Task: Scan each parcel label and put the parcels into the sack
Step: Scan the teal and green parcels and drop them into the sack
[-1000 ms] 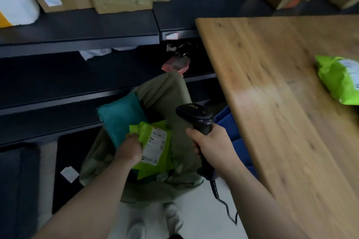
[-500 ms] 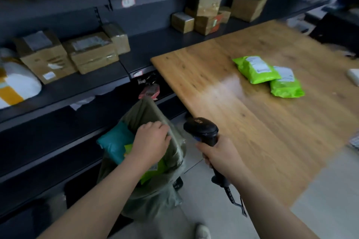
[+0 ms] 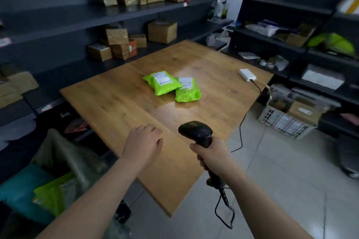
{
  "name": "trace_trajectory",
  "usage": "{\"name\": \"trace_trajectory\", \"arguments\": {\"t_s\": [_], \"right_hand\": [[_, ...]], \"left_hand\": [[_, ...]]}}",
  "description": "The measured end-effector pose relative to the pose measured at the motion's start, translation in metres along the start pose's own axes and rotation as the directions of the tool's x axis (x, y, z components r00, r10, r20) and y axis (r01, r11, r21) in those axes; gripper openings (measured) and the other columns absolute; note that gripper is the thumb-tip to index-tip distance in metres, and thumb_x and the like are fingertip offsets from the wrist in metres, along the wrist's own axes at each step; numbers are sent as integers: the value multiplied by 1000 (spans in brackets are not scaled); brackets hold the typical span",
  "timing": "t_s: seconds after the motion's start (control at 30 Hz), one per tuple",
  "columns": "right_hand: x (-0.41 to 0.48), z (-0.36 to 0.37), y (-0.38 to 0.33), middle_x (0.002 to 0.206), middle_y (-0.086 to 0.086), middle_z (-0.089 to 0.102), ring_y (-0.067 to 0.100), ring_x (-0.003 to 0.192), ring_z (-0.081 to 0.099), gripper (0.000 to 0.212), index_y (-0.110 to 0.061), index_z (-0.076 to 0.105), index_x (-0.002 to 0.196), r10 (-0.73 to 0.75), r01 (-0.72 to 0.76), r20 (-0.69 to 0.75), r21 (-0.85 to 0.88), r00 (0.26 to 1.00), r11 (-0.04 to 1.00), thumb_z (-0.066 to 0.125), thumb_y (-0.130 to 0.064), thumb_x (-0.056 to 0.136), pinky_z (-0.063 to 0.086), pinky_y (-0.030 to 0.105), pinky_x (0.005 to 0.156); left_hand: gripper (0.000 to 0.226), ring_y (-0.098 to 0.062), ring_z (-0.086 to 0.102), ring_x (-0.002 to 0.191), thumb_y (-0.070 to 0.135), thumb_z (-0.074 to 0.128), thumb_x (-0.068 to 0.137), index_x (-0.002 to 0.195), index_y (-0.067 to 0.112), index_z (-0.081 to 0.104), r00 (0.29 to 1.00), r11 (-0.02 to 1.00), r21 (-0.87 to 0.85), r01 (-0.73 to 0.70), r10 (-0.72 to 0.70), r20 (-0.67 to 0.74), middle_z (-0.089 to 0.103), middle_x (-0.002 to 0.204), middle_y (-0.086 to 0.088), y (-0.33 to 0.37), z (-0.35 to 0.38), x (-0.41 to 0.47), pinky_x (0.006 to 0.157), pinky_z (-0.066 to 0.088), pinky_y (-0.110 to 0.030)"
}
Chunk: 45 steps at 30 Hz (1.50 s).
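Two bright green parcels lie side by side in the middle of the wooden table (image 3: 116, 99): one (image 3: 162, 82) further back and one (image 3: 187, 89) to its right, both label up. My right hand (image 3: 210, 156) grips a black barcode scanner (image 3: 196, 132) by its handle over the table's near corner. Palm down and holding nothing, my left hand (image 3: 143, 142) hovers over the table's near edge with its fingers loosely curled. The olive sack (image 3: 64, 153) stands on the floor at the lower left, holding a green parcel (image 3: 51, 196) and a teal one (image 3: 18, 190).
Dark shelves with cardboard boxes (image 3: 116, 43) run along the left and back. A white box (image 3: 246, 74) with a cable sits at the table's far right corner. More shelving and a white crate (image 3: 285, 120) stand on the right. Grey floor tiles lie beyond the table's near corner.
My left hand let go of the green parcel in the sack and rose to the table's near edge. The view swung up from the sack to the table. The scanner stayed in my right hand.
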State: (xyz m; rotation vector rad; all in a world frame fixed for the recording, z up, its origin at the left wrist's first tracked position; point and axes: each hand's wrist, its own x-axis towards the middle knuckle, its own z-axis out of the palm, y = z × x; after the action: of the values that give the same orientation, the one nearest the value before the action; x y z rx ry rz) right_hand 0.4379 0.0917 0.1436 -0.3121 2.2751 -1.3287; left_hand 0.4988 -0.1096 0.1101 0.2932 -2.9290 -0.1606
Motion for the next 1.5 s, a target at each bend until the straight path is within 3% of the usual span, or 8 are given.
{"name": "trace_trajectory", "arguments": {"t_s": [0.3,0.57,0.73,0.97,1.07,1.27,1.4,1.5], "right_hand": [[73,-110,24,63,5,59,16,48,53,11,-10,61,86,10,-10,-9,10,1000,1000,65,-19,88,45,27,49],[190,-147,12,55,2,55,14,41,48,20,-10,57,70,11,-10,-23,50,1000,999,66,-18,86,42,26,47],[270,-156,-7,60,5,55,17,47,49,17,-8,57,75,28,-28,3,35,1000,999,64,-18,87,42,29,50],[356,-165,-20,59,5,55,16,44,48,16,-8,58,75,69,-71,55,35,996,997,66,-16,87,41,25,45],[383,-171,-18,60,5,55,14,44,48,16,-8,59,77,67,-68,100,5,993,998,66,-17,88,42,25,45],[433,-184,-12,57,6,56,15,43,50,19,-9,58,72,29,-23,228,-29,973,999,67,-17,86,42,29,46],[457,-196,-8,56,5,54,17,44,48,19,-8,57,72,18,-6,335,-38,942,999,68,-16,86,40,30,49],[470,-202,-3,57,5,55,15,43,50,22,-8,57,71,6,33,401,-91,916,995,69,-19,86,42,29,49]], "left_hand": [[29,-22,58,106,36,46,93,115,26,62,994,993,51,103,-105,43,63,113,5,73,30,75,86,44,-33],[32,-27,58,108,40,49,93,118,24,60,972,972,67,226,-229,49,63,115,0,62,69,189,82,44,-35],[33,-29,60,105,42,49,92,114,19,58,936,948,32,316,-317,155,62,112,-5,38,97,260,83,49,-38],[61,-34,44,126,51,48,93,147,26,32,807,849,-61,525,-474,354,41,141,-12,28,150,340,100,43,-46],[59,-33,42,128,54,43,94,147,30,30,757,819,-38,572,-509,409,36,145,-10,28,169,356,101,41,-46],[46,-22,43,130,30,57,93,137,30,43,810,794,-227,563,-476,343,35,149,6,41,191,336,101,42,-41],[48,-18,29,141,17,58,87,130,36,49,833,867,-149,475,-389,394,31,153,14,52,189,331,110,31,-38],[50,-20,22,144,7,58,80,123,33,55,792,806,-120,579,-522,318,25,157,10,62,179,329,112,27,-37]]}}
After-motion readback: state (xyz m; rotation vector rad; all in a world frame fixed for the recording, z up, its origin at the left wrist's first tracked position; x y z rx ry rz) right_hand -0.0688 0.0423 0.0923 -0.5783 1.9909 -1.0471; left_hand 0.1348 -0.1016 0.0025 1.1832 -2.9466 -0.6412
